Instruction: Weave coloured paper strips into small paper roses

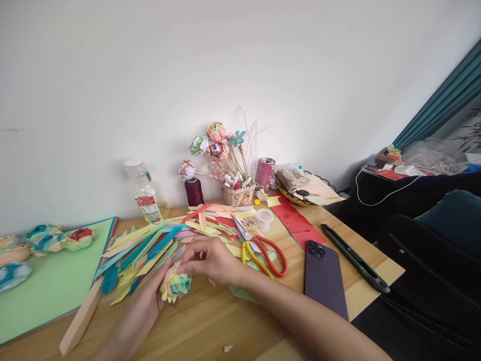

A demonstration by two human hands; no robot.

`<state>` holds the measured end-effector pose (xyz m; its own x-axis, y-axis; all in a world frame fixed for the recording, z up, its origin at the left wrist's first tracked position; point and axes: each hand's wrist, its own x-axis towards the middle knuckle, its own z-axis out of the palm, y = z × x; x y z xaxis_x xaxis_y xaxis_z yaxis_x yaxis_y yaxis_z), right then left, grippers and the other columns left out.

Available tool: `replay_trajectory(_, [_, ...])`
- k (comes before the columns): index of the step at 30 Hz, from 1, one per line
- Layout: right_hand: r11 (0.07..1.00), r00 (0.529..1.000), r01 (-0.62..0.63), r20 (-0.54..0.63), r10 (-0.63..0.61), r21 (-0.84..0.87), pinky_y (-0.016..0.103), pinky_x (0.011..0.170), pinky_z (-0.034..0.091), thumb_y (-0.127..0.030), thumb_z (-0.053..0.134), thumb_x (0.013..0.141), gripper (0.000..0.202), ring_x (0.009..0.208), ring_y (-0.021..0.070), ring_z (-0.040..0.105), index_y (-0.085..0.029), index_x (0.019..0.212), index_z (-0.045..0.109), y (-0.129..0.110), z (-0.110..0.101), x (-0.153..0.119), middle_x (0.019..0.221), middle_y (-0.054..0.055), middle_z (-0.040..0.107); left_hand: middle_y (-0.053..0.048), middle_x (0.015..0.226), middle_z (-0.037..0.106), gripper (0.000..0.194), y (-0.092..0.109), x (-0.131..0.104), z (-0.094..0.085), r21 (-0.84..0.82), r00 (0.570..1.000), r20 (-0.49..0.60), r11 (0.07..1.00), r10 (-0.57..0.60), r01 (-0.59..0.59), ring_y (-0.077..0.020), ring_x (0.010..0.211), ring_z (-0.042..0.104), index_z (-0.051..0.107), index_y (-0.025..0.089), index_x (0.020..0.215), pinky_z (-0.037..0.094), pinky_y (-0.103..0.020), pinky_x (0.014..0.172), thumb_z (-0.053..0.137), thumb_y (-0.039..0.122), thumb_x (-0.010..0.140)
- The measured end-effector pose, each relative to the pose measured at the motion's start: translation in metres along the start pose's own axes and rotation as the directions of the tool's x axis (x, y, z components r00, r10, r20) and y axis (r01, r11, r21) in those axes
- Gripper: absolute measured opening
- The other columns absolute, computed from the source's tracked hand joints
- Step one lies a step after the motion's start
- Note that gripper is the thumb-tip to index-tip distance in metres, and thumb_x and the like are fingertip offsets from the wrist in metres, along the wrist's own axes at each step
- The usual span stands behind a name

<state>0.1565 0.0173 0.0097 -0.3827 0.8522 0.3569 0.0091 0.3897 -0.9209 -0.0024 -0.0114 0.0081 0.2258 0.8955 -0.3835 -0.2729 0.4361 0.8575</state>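
Just above the table's near part, my left hand (153, 293) is closed around a folded paper flower (175, 285) in pale yellow, green and teal. My right hand (208, 260) comes over it from the right, its thumb and fingertips pinching the flower's upper edge. The left fingertips are partly hidden behind the flower. Behind both hands spreads a heap of coloured paper strips (150, 250) in yellow, green, blue, red and peach. Scissors (265, 250) with one orange-red and one yellow handle lie to the right of my right hand, blades pointing away.
Finished paper flowers (78, 238) rest on a green sheet (48, 296) at left. Along the wall stand a clear bottle (146, 193), a thread spool (194, 192), a flower basket (238, 194) and a pink can (265, 174). A phone (325, 281) and a dark green cutter (355, 258) lie at right.
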Motion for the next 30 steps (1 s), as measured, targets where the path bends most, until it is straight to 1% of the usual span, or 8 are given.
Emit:
replay_trajectory(3, [0.997, 0.998, 0.057, 0.024, -0.056, -0.049, 0.023, 0.061, 0.042, -0.041, 0.064, 0.073, 0.026, 0.065, 0.0129, 0.053, -0.015, 0.069, 0.066, -0.007, -0.002, 0.001, 0.069, 0.002, 0.059, 0.001, 0.063, 0.058, 0.034, 0.002, -0.001, 0.004, -0.033, 1.000, 0.006, 0.999, -0.007, 0.007, -0.0105, 0.054, 0.050, 0.064, 0.018, 0.086, 0.042, -0.021, 0.047, 0.062, 0.047, 0.069])
replay_trajectory(5, [0.991, 0.997, 0.076, 0.032, -0.073, -0.108, 0.025, 0.065, 0.043, -0.035, 0.061, 0.078, 0.021, 0.076, 0.0155, 0.056, -0.016, 0.077, 0.068, -0.012, -0.004, 0.001, 0.076, 0.004, 0.062, 0.000, 0.061, 0.058, 0.033, 0.004, -0.001, 0.007, -0.049, 1.000, 0.007, 0.999, -0.023, 0.024, -0.0102, 0.053, 0.050, 0.063, 0.015, 0.079, 0.040, -0.021, 0.045, 0.061, 0.047, 0.070])
replay_trajectory(10, [0.984, 0.996, 0.012, -0.080, -0.026, -0.180, 0.028, 0.067, 0.046, -0.034, 0.050, 0.085, 0.022, 0.081, 0.0182, 0.058, -0.018, 0.090, 0.064, -0.016, -0.009, 0.002, 0.088, 0.007, 0.063, -0.006, 0.072, 0.062, 0.042, 0.006, 0.004, 0.007, -0.081, 0.997, 0.069, 0.996, -0.035, 0.041, -0.0088, 0.050, 0.050, 0.063, 0.012, 0.087, 0.036, -0.019, 0.041, 0.048, 0.050, 0.079])
replay_trajectory(12, [0.980, 0.997, -0.016, -0.074, 0.001, -0.199, 0.027, 0.062, 0.045, -0.035, 0.049, 0.085, 0.021, 0.073, 0.0167, 0.058, -0.018, 0.087, 0.062, -0.016, -0.008, 0.002, 0.081, 0.005, 0.064, -0.006, 0.074, 0.062, 0.048, 0.006, 0.006, 0.004, -0.085, 0.991, 0.129, 0.996, -0.031, 0.042, -0.0080, 0.048, 0.050, 0.062, 0.011, 0.085, 0.036, -0.018, 0.039, 0.040, 0.054, 0.081])
replay_trajectory(14, [0.973, 1.000, -0.023, -0.015, 0.020, -0.230, 0.026, 0.059, 0.045, -0.035, 0.048, 0.086, 0.022, 0.068, 0.0153, 0.056, -0.018, 0.081, 0.060, -0.019, -0.007, 0.003, 0.076, 0.003, 0.062, -0.004, 0.067, 0.059, 0.049, 0.006, 0.008, 0.002, -0.098, 0.992, 0.121, 0.994, -0.027, 0.039, -0.0078, 0.044, 0.050, 0.060, 0.013, 0.082, 0.035, -0.018, 0.037, 0.038, 0.056, 0.081])
replay_trajectory(19, [0.944, 0.992, 0.068, 0.127, -0.028, -0.322, 0.026, 0.062, 0.046, -0.030, 0.053, 0.084, 0.017, 0.074, 0.0159, 0.057, -0.019, 0.091, 0.064, -0.022, -0.004, 0.003, 0.087, 0.006, 0.063, 0.002, 0.053, 0.051, 0.047, 0.003, 0.011, -0.001, -0.137, 0.983, 0.166, 0.986, -0.075, 0.098, -0.0079, 0.038, 0.048, 0.054, 0.015, 0.078, 0.031, -0.017, 0.032, 0.039, 0.059, 0.079])
replay_trajectory(26, [0.948, 0.996, 0.083, 0.060, -0.068, -0.308, 0.026, 0.060, 0.045, -0.027, 0.056, 0.082, 0.016, 0.069, 0.0151, 0.057, -0.018, 0.086, 0.069, -0.015, 0.002, 0.001, 0.075, 0.005, 0.062, 0.002, 0.052, 0.052, 0.050, 0.001, 0.014, 0.001, -0.196, 0.967, 0.233, 0.970, -0.100, 0.147, -0.0077, 0.036, 0.048, 0.053, 0.014, 0.077, 0.032, -0.016, 0.030, 0.036, 0.061, 0.079])
replay_trajectory(30, [0.968, 0.999, 0.047, 0.027, -0.042, -0.246, 0.025, 0.056, 0.042, -0.028, 0.058, 0.080, 0.016, 0.064, 0.0138, 0.054, -0.017, 0.077, 0.069, -0.017, 0.006, 0.001, 0.070, 0.004, 0.060, 0.001, 0.050, 0.051, 0.049, 0.001, 0.015, -0.001, -0.233, 0.945, 0.281, 0.943, -0.169, 0.238, -0.0083, 0.036, 0.048, 0.052, 0.015, 0.074, 0.029, -0.016, 0.029, 0.028, 0.057, 0.084])
